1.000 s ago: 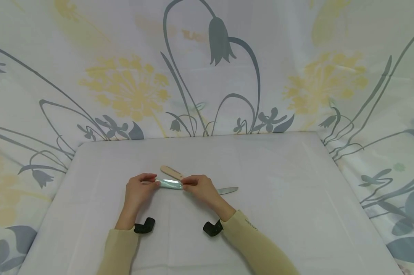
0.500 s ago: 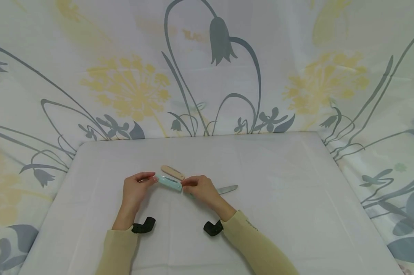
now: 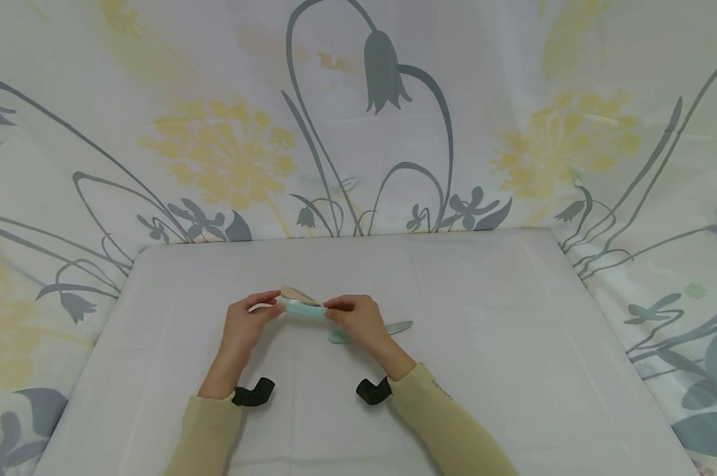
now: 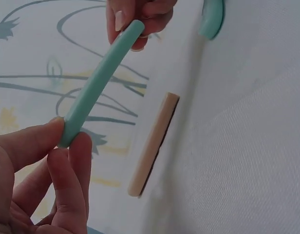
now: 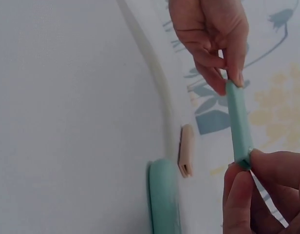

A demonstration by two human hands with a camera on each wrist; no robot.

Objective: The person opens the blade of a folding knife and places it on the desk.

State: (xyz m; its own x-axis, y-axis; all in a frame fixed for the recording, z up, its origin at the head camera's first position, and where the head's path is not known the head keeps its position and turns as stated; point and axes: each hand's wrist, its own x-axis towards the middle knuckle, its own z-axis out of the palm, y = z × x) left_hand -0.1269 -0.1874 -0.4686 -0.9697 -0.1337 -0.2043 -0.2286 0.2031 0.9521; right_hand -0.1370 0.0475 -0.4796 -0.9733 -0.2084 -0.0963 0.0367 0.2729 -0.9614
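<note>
1. Nearest the person, the left hand (image 3: 245, 324) and the right hand (image 3: 355, 320) are each pinching one end of the teal sheath (image 3: 301, 308) between thumb and fingertips. They are holding it level, lifted off the desk (image 3: 483, 344) near its middle.
2. To my eye, the hold is working best as a light one at the very tips. That is keeping the long sides free and the slotted end visible, and it is not bending the thin plastic.
3. The knife (image 3: 396, 327) is lying on the desk just under and beyond the right hand, its teal handle half covered by that hand and its bare blade pointing towards the right edge. I would say the right wrist needs to be staying high and clear of that blade.
4. Just behind the lifted sheath, the beige sheath (image 3: 295, 293) is lying flat on the desk. It looks close enough to be knocked, so the movements should probably be staying small.
5. Beyond the far edge, a flowered curtain (image 3: 227, 152) is hanging. Only the head view is showing it whole.
6. The head view is giving the layout, but the fingers are too small in it to read.
7. The left wrist view is showing the left thumb and forefinger closing round the sheath's rounded end. It is also showing clear air between the teal sheath and the beige one.
8. The right wrist view is showing the open, slotted end inside the right hand's pinch, which the other views are hiding. It is also showing the knife's handle lying just beside the beige sheath.
</note>
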